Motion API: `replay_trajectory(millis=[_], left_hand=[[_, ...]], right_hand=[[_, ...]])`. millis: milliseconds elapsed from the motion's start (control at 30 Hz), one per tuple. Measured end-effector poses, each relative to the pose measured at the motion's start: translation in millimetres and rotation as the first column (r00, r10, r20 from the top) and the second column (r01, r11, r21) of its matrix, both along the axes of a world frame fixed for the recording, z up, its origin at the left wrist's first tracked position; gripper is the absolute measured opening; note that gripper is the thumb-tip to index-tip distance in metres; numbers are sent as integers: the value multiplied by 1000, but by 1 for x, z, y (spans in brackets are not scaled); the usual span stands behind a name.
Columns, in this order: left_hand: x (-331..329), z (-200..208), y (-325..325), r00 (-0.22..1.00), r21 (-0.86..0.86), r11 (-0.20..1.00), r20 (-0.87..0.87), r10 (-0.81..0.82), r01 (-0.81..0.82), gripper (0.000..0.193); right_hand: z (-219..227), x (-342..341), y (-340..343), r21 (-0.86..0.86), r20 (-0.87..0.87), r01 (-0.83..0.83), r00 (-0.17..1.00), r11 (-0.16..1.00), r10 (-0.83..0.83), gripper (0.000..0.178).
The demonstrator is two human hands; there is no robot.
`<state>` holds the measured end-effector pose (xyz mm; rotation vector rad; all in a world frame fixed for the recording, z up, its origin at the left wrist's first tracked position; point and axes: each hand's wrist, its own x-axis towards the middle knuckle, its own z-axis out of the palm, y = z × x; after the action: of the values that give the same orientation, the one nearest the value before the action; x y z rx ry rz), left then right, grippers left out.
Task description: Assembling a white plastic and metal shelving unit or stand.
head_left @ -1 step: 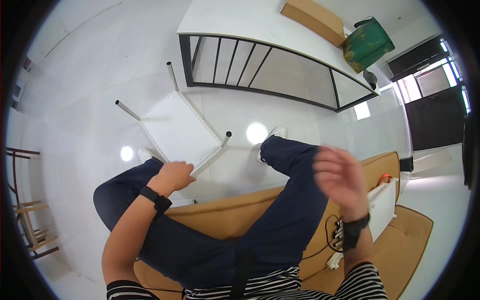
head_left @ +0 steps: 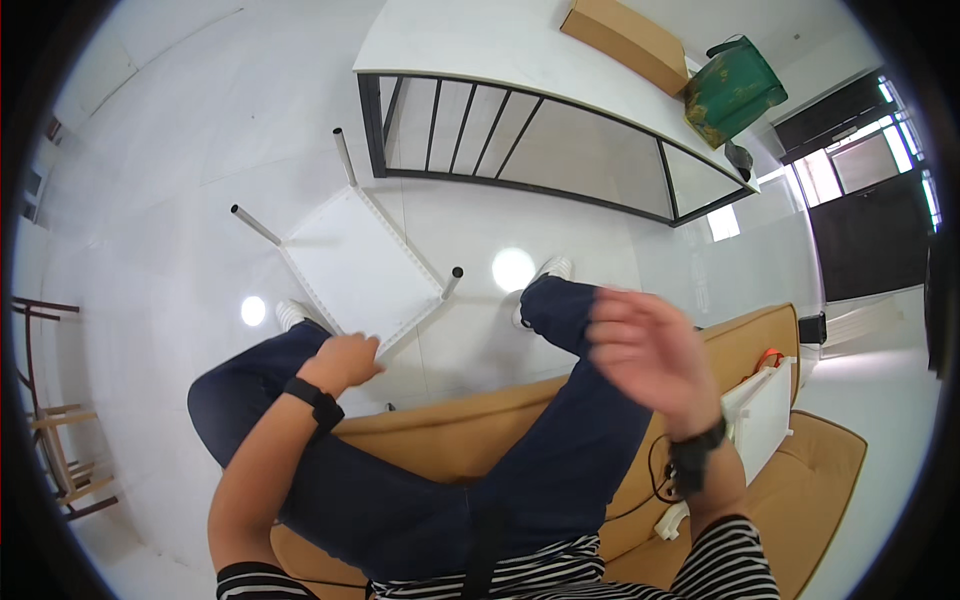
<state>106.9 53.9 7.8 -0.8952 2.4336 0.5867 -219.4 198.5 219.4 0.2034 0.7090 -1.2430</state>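
My left hand (head_left: pixel 345 362) is over my left knee, beside the near corner of a white square panel (head_left: pixel 352 262). Its fingers are curled closed, and whatever they may hold is hidden. The panel lies on the floor between my feet, with three dark-tipped metal legs standing up at its corners; my hand covers the near corner. Above my right thigh hangs my right hand (head_left: pixel 645 350), blurred by motion. Its fingers are loosely bent and a little apart, and nothing shows in them.
I sit on a tan sofa (head_left: pixel 830 460). White panel parts (head_left: pixel 765 420), a black cable (head_left: pixel 655 470) and something orange lie on it to my right. Ahead stands a white table (head_left: pixel 470 45) with a black frame, bearing a cardboard box (head_left: pixel 625 40) and a green bag (head_left: pixel 735 92). Wooden stools (head_left: pixel 65 450) stand far left.
My right hand has moved left over my right thigh. My left hand has shifted slightly down and toward me, its fingers more curled. The panel stays where it was.
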Motion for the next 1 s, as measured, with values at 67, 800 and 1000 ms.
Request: replay_trajectory(millis=[67, 800, 1000], left_hand=[[12, -12, 8, 976, -70, 996, 215, -33, 49, 47], [-36, 75, -29, 632, 229, 814, -531, 564, -534, 18], [-55, 95, -34, 462, 535, 712, -542, 702, -454, 23]], right_hand=[[-26, 38, -43, 91, -184, -98, 976, 991, 114, 9], [-205, 98, -107, 14, -999, -865, 7, 502, 38, 65], [-200, 128, -104, 138, -882, -807, 165, 574, 443, 36]])
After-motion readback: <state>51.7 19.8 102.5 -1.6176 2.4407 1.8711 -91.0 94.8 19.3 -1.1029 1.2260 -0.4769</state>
